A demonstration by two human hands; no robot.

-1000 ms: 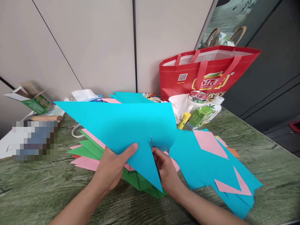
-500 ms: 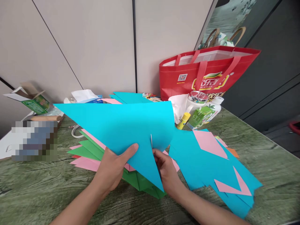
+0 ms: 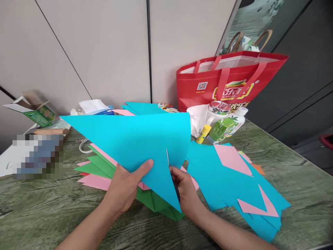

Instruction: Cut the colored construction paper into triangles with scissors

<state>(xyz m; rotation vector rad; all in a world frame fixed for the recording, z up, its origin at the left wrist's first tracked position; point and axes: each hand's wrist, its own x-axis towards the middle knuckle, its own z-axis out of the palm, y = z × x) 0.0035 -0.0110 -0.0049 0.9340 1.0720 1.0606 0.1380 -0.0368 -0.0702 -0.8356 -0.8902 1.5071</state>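
Note:
A large sheet of blue paper [image 3: 135, 139] is held up in front of me, its long point to the left and its right side curling. My left hand [image 3: 130, 184] grips the lower edge, thumb on top and fingers hidden behind. My right hand [image 3: 186, 189] is closed round scissors [image 3: 167, 157]; one thin blade shows over the sheet along a cut, while the handles are mostly covered by fingers. Beneath lies a stack of folded green paper [image 3: 156, 201] and pink paper [image 3: 97, 181].
Blue sheets [image 3: 213, 177] with pink scraps [image 3: 232, 159] lie to the right. Behind stand a glue stick [image 3: 203, 134], a green carton [image 3: 222, 130], a lidded jar [image 3: 219, 110] and a red bag [image 3: 197, 90]. A tape roll [image 3: 83, 146] and an open box [image 3: 39, 113] are at left.
The scissor blade shows more of its length and has tilted slightly left. The curled right side of the blue paper has shifted slightly left. My left hand stays in place.

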